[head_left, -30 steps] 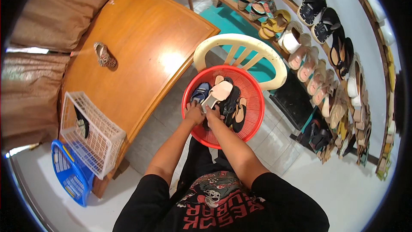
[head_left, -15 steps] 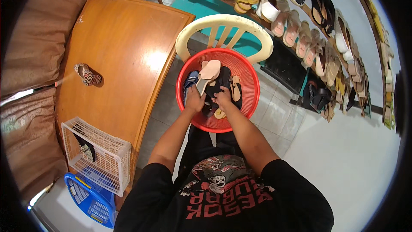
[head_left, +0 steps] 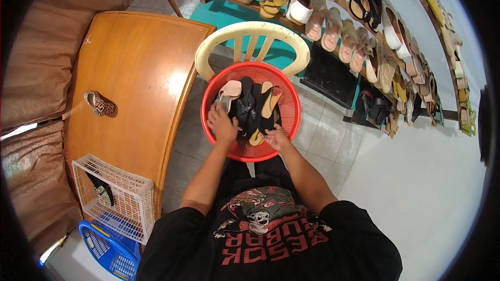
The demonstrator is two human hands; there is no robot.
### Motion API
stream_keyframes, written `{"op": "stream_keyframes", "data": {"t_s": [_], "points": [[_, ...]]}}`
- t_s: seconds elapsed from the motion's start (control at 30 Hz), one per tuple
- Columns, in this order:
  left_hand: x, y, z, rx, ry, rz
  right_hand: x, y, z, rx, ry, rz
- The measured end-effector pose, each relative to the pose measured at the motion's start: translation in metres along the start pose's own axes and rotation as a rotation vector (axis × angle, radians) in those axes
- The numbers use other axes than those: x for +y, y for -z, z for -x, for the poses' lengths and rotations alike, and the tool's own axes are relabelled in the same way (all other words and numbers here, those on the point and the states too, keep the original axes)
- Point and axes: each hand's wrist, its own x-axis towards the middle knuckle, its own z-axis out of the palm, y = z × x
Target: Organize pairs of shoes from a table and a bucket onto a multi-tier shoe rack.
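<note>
A red plastic basket holding several shoes is in front of me. My left hand lies over its left side with fingers apart, beside a pale pink open-toed sandal. Black shoes fill the middle. At the right, my right hand has its fingers closed at the lower end of a black sandal with a tan insole. A yellowish shoe lies partly hidden by that hand. Shoes under my left hand are mostly covered.
The basket sits at a cream plastic chair. Left is a wooden table with a patterned shoe and a white crate; a blue basket stands below. Shoe racks line the far right.
My hands have moved apart. The left has let go of the pink sandal, which now lies further left in the basket. The right hand has shifted to the tan-insoled sandal.
</note>
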Motion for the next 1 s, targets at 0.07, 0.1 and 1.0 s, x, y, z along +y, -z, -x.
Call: {"op": "stream_keyframes", "data": {"t_s": [0.07, 0.1, 1.0], "points": [[0.014, -0.006, 0.005, -0.096, -0.098, 0.173, 0.008, -0.016, 0.015, -0.115, -0.069, 0.021], [0.019, -0.013, 0.009, -0.2, -0.191, 0.353, 0.013, -0.02, 0.015, -0.118, -0.073, 0.015], [0.001, -0.09, 0.056, -0.452, 0.762, 1.221, -0.03, 0.003, -0.082, 0.372, 0.326, 1.429]]}}
